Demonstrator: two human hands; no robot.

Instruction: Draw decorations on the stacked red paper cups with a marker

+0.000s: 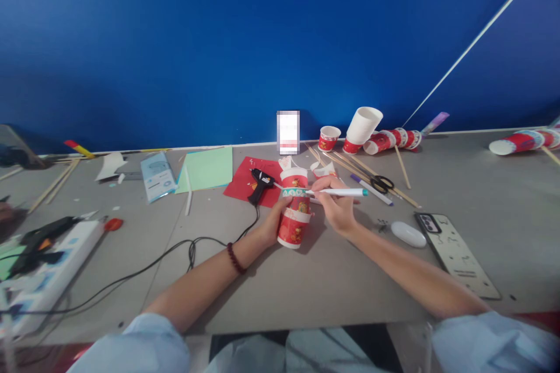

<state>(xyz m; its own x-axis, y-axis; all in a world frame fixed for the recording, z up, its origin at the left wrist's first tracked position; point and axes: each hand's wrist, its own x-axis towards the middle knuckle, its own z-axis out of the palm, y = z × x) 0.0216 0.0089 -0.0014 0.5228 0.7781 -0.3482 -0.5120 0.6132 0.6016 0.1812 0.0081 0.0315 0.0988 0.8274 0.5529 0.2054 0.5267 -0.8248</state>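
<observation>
My left hand [273,222] is wrapped round a stack of red paper cups [294,208] standing on the grey table [306,280]. A teal patterned band runs around the upper cup. My right hand [336,205] pinches a white marker with a teal end [343,192], its tip touching the upper cup's side. A dark bead bracelet [235,258] sits on my left wrist.
A black glue gun [259,183] lies on red paper [249,180], its cable trailing left to a power strip [52,271]. Green paper [209,168], scissors [381,183], wooden sticks, more red cups [385,141], a white case [408,233] and a phone [457,253] surround my hands.
</observation>
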